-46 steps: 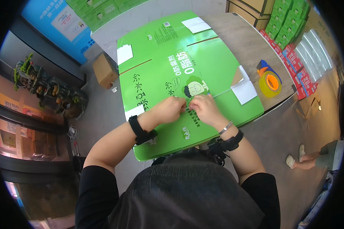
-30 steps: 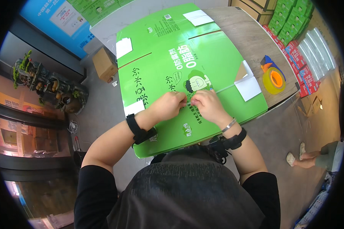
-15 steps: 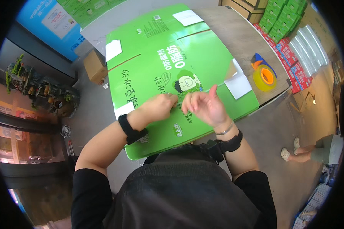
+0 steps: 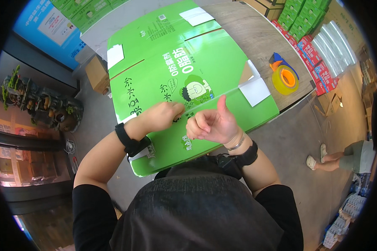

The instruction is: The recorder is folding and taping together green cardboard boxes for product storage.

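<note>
A large flattened green cardboard box lies on a wooden table in front of me. My left hand rests on the box near its cartoon print, fingers curled and pinching at the surface. My right hand is lifted just above the box, fingers curled in and thumb raised; nothing shows inside it. A black band sits on each wrist.
A roll of clear tape in an orange and blue dispenser lies on the table to the right. Stacks of green and red cartons stand beyond. A small brown box sits on the floor at left. Another person's legs are at far right.
My right hand has lifted off the box and curled with the thumb up. The left hand stays on the box. The view has shifted slightly.
</note>
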`<state>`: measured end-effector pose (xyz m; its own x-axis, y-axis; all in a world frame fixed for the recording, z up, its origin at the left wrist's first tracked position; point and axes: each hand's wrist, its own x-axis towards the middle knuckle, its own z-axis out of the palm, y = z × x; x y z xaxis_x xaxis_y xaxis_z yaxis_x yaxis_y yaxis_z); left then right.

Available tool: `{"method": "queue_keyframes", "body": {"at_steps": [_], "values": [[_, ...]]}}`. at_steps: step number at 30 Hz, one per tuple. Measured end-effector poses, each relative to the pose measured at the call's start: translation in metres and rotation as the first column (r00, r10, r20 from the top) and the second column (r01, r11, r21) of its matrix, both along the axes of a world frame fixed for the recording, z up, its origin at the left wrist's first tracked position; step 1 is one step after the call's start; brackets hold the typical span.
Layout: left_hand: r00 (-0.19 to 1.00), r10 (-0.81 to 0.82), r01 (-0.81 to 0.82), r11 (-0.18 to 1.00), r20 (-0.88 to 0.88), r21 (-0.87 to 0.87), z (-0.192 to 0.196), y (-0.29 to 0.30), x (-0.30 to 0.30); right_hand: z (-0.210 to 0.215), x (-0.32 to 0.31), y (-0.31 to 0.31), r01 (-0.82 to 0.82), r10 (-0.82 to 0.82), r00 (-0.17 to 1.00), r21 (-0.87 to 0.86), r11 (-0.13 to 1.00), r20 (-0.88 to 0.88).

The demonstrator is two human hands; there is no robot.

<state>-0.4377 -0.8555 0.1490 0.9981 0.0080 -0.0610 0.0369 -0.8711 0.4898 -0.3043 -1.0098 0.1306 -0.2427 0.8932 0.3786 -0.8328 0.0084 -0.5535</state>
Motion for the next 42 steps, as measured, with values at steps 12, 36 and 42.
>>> {"method": "queue_keyframes", "body": {"at_steps": [12, 36, 42], "values": [[0.998, 0.050, -0.060, 0.967, -0.046, -0.249, 0.011, 0.014, -0.029, -0.024, 0.007, 0.030, 0.374, -0.456, -0.404, 0.598, 0.709, 0.793], [0.703, 0.650, -0.711, 0.655, 0.289, 0.255, 0.051, 0.004, -0.180, -0.025, 0.006, 0.034, 0.510, -0.448, -0.256, 0.514, 0.690, 0.856], [0.928, 0.098, -0.166, 0.972, 0.358, 0.163, 0.031, -0.027, -0.041, -0.025, 0.009, 0.034, 0.494, -0.453, -0.267, 0.524, 0.693, 0.851]]}}
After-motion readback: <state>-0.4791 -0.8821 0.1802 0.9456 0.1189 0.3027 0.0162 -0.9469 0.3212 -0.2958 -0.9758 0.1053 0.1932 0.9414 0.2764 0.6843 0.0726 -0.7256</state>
